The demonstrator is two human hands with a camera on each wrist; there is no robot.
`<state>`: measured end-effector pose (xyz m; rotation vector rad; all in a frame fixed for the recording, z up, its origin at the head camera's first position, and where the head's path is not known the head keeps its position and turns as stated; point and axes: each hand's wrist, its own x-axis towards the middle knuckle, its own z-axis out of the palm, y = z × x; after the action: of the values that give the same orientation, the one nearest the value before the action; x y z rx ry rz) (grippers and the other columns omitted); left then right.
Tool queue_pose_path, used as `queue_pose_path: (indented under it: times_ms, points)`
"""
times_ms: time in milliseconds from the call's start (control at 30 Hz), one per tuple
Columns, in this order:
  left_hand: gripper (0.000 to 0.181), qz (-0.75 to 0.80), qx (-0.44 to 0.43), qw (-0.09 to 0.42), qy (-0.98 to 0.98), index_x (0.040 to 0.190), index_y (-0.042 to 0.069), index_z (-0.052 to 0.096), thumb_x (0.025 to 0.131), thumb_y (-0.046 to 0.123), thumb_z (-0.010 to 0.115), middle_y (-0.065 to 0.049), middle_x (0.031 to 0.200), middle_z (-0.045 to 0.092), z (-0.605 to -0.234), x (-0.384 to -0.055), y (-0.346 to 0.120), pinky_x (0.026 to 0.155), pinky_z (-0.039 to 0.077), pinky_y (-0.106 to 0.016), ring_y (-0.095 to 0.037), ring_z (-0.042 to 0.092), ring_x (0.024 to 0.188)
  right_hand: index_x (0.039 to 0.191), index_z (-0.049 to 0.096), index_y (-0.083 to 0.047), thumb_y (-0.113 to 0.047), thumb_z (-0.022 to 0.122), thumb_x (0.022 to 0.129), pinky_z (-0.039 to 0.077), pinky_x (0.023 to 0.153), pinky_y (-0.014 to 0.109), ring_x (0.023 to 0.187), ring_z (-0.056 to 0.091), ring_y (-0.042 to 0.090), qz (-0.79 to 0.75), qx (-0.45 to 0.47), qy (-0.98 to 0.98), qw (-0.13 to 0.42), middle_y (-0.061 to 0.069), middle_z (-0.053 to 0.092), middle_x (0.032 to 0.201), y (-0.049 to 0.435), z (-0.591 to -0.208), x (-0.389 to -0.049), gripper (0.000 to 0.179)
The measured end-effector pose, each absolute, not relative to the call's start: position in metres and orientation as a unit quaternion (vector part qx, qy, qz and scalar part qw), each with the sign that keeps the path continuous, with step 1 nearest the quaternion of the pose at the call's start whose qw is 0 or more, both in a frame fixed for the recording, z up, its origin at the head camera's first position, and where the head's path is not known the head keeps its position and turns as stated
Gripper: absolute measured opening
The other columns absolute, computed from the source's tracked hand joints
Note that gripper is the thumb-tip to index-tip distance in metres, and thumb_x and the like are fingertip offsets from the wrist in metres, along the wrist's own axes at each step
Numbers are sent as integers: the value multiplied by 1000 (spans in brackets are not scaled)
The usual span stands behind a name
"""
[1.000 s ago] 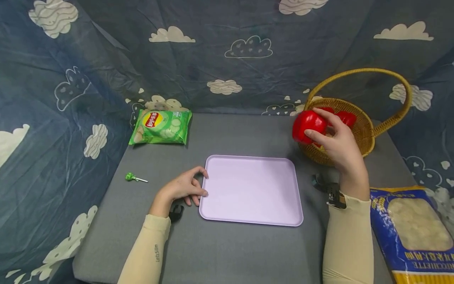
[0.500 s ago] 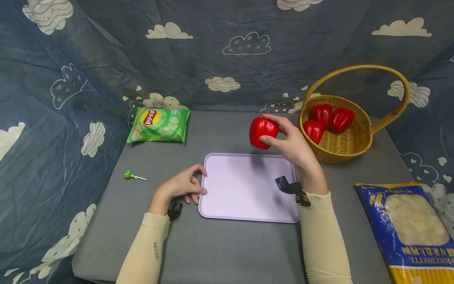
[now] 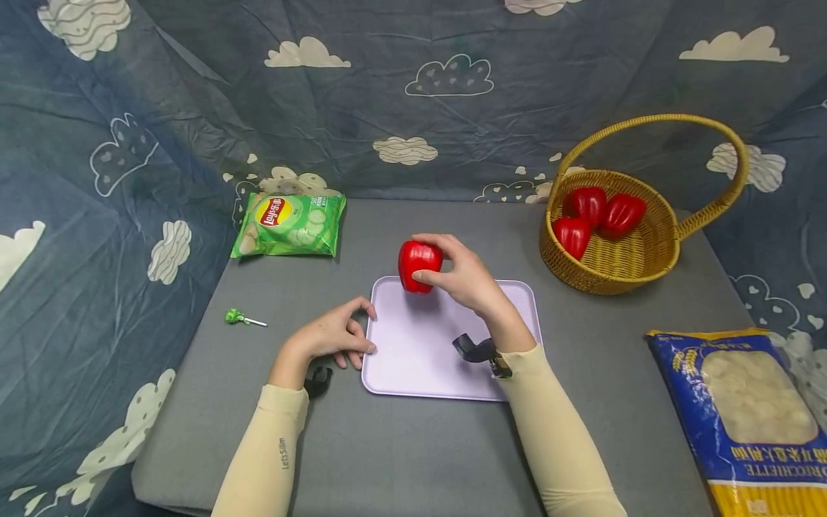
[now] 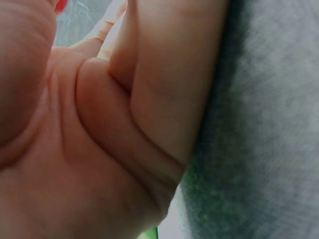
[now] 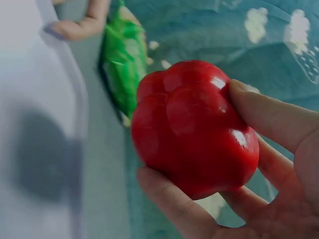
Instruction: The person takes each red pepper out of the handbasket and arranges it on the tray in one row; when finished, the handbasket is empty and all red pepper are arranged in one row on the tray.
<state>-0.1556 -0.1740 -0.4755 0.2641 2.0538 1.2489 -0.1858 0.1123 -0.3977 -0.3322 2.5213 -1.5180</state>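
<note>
My right hand (image 3: pixel 461 276) grips a shiny red bell pepper (image 3: pixel 418 266) between thumb and fingers. The pepper hangs over the far left part of a pale purple tray (image 3: pixel 426 366), and its shadow falls on the tray. The right wrist view shows the lobed pepper (image 5: pixel 194 129) close up, with fingers on several sides. At the tray's left edge, my left hand (image 3: pixel 332 334) holds the rim, thumb and index finger bent at it. Only palm and finger bases of the left hand (image 4: pixel 99 134) fill the left wrist view.
A wicker basket (image 3: pixel 610 283) with a tall handle stands at the back right, holding 3 red bell peppers (image 3: pixel 588 208). A green chip bag (image 3: pixel 291 226) lies at the back left, a green lollipop (image 3: pixel 235 316) in front of it. A blue pasta bag (image 3: pixel 736 409) lies at right.
My right hand has carried the red bell pepper leftward from the basket to over the tray's far left part. The left hand has stayed at the tray's left edge.
</note>
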Motion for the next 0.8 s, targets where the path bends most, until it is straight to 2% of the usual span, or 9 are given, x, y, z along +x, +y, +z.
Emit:
queue_pose_path:
  times_ms: [267, 800]
  points:
    - [52, 490, 105, 364, 785, 129, 13, 48, 91, 14, 83, -8, 73, 74, -476, -157, -174, 49, 55, -29, -18, 75, 60, 149, 60, -24, -22, 80, 92, 46, 114, 60, 138, 56, 35, -484, -125, 859, 109, 7, 57, 152, 86, -424, -188, 60]
    - [47, 493, 105, 369, 781, 124, 12, 48, 91, 13, 81, -6, 73, 74, -478, -158, -174, 49, 55, -29, -17, 75, 60, 147, 60, -23, -19, 81, 92, 50, 113, 56, 135, 59, 37, -470, -117, 866, 126, 10, 57, 153, 63, -449, -188, 59]
